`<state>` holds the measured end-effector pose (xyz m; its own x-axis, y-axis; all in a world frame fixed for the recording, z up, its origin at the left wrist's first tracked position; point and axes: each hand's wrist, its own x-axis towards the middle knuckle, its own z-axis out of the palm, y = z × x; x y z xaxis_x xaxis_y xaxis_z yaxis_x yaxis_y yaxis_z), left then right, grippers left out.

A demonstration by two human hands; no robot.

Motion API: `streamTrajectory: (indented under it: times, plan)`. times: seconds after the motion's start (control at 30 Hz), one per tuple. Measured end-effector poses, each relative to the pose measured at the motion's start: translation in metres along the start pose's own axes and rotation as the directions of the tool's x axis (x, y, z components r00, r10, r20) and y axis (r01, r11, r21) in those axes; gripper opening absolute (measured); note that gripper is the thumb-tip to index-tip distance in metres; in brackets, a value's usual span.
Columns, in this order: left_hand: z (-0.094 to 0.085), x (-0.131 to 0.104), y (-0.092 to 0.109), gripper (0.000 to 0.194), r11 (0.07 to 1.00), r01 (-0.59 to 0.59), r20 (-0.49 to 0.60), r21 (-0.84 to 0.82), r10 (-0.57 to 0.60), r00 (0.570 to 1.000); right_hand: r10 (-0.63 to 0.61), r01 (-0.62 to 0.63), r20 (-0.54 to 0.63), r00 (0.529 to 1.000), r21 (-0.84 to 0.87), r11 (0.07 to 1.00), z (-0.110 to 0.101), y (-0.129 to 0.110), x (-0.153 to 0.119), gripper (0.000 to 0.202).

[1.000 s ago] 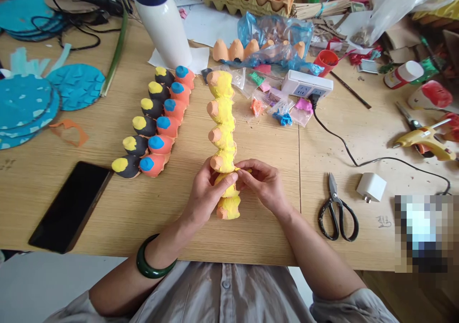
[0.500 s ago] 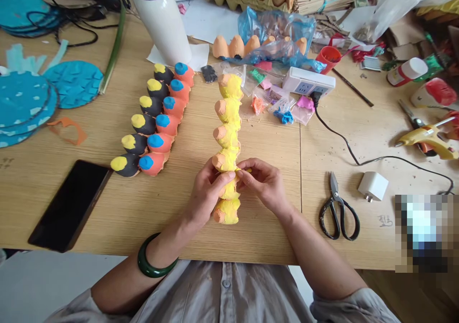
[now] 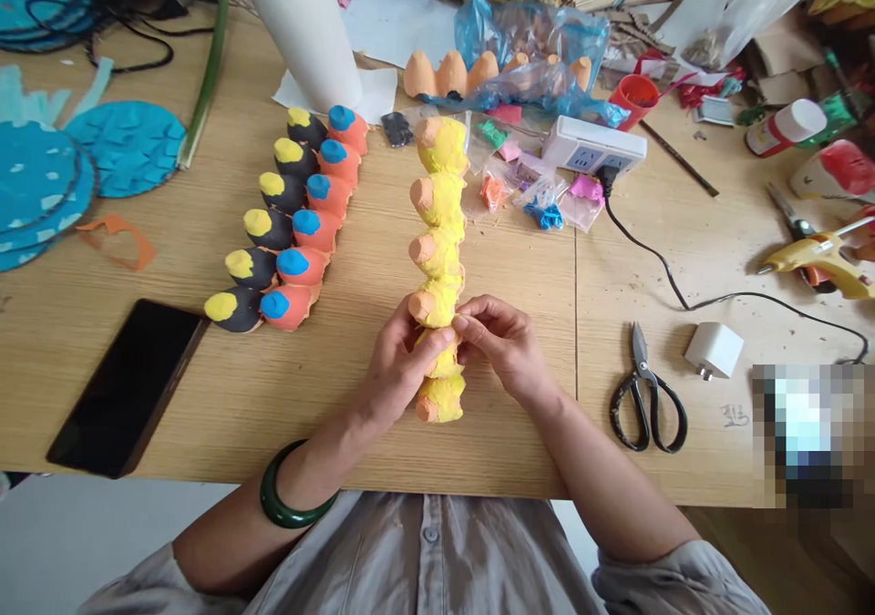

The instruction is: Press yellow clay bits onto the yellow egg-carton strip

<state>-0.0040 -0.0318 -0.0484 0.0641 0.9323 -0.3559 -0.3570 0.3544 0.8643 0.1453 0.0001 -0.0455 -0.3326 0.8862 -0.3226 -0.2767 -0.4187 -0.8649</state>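
Note:
Upright before me stands a strip of egg carton cups [image 3: 441, 255], coated in yellow modelling clay with bare orange tips. My left hand [image 3: 400, 351] is closed around its lower part, thumb across the front. At the strip's right edge, my right hand [image 3: 502, 342] pinches yellow clay between thumb and forefinger; the other fingers curl behind, and how much clay they hold is hidden. To the left lie two finished-looking rows of cups, a black row [image 3: 266, 228] with yellow tips and an orange-red row [image 3: 315, 228] with blue tips.
A phone [image 3: 127, 387] lies left, scissors [image 3: 646, 387] and a white charger [image 3: 715, 351] right. Behind are a white bottle [image 3: 301, 36], clay packets [image 3: 543, 210], a power strip [image 3: 593, 148] with a trailing cord, and bare cups [image 3: 451, 75]. A glue gun [image 3: 820, 260] rests far right.
My right fingers have pressed closer to the strip's edge, and the small yellow bit seen between them is now hidden. The strip sits slightly further right in view.

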Motion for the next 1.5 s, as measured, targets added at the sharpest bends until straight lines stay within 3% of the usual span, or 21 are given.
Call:
streamTrajectory:
  times: [0.13, 0.3, 0.67, 0.8, 1.13, 1.5]
  plan:
    - [0.002, 0.003, 0.002, 0.025, 0.998, 0.005, 0.000, -0.056, -0.005, 1.000, 0.021, -0.021, 0.019, 1.000, 0.042, 0.999, -0.001, 0.001, 0.002, 0.033]
    - [0.004, 0.007, 0.008, 0.028, 0.993, 0.040, -0.085, -0.110, -0.049, 0.995, -0.032, 0.031, 0.023, 0.999, 0.073, 0.997, 0.000, 0.001, 0.002, 0.034]
    - [0.003, 0.006, 0.009, 0.028, 0.994, 0.036, -0.134, -0.108, -0.050, 0.990, -0.199, 0.184, -0.081, 0.977, -0.161, 0.970, 0.004, 0.005, -0.005, 0.028]
    - [0.002, 0.007, 0.008, 0.028, 0.993, 0.022, -0.139, -0.116, -0.039, 0.990, -0.248, 0.230, -0.054, 0.967, -0.223, 0.947, 0.004, 0.008, -0.006, 0.024]
    - [0.003, 0.006, 0.011, 0.026, 0.990, 0.052, -0.102, -0.130, -0.066, 0.993, -0.139, 0.135, -0.021, 0.990, -0.121, 0.983, 0.001, -0.007, -0.004, 0.032]
    - [0.006, 0.005, 0.017, 0.014, 0.968, 0.084, 0.098, -0.236, -0.062, 0.993, -0.040, 0.032, 0.081, 0.996, 0.089, 0.996, -0.004, -0.005, 0.000, 0.025]
